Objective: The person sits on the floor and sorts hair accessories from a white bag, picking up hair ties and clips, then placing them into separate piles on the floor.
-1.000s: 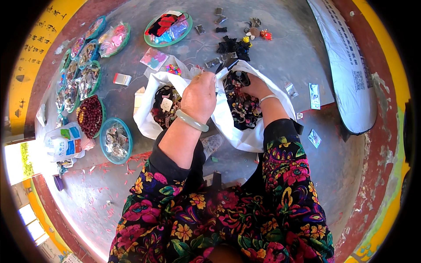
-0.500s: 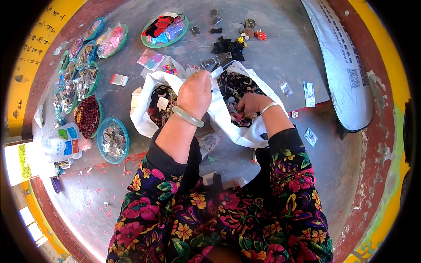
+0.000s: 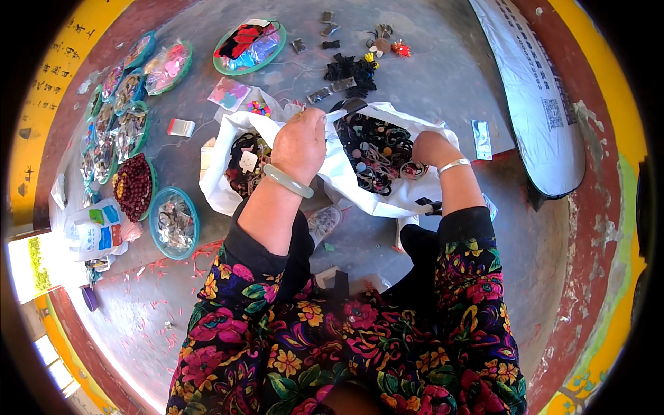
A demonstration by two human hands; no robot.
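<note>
My left hand [image 3: 301, 144] is closed on the gathered rim of a white bag [image 3: 360, 204], between its opening and that of a second white bag [image 3: 220, 188] on the left. Dark hair ties [image 3: 373, 145] with small coloured ornaments fill the right bag. At that bag's right side, my right hand [image 3: 434, 150] is curled shut against the inner wall; its fingertips are hidden, so what it grips does not show. The left bag holds dark hair ties too, with a white square piece [image 3: 248, 162] on top.
Several baskets of packaged trinkets stand at the left, near dark red beads [image 3: 133, 185] and a blue basket [image 3: 174, 223]. A green tray [image 3: 277, 54] lies farther back. Black scrunchies [image 3: 351, 72] lie beyond the bags. A long silver sunshade [image 3: 532, 104] is at the right.
My right hand has moved right, from the middle of the hair ties to the bag's right side. That bag's mouth is wider now. My left hand keeps its grip.
</note>
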